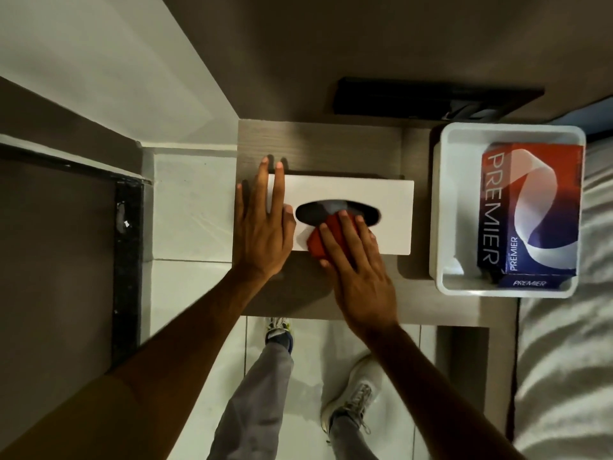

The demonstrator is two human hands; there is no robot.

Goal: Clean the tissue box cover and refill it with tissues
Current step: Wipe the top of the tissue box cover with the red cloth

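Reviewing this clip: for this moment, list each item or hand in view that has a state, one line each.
tissue box cover: flat on the bedside table, oval slot up, no tissue poking out.
red cloth: pressed on the cover's near edge.
right hand: flat on the cloth.
left hand: open, steadying the cover's left end.
Premier tissue boxes: in the bin.
white bin: upright, open-topped.

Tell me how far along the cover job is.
Nothing looks finished yet. In hand: the right hand presses a red cloth on the white cover near its oval slot, while the left hand steadies its end. Left: refilling; the Premier tissue boxes sit in the white bin.
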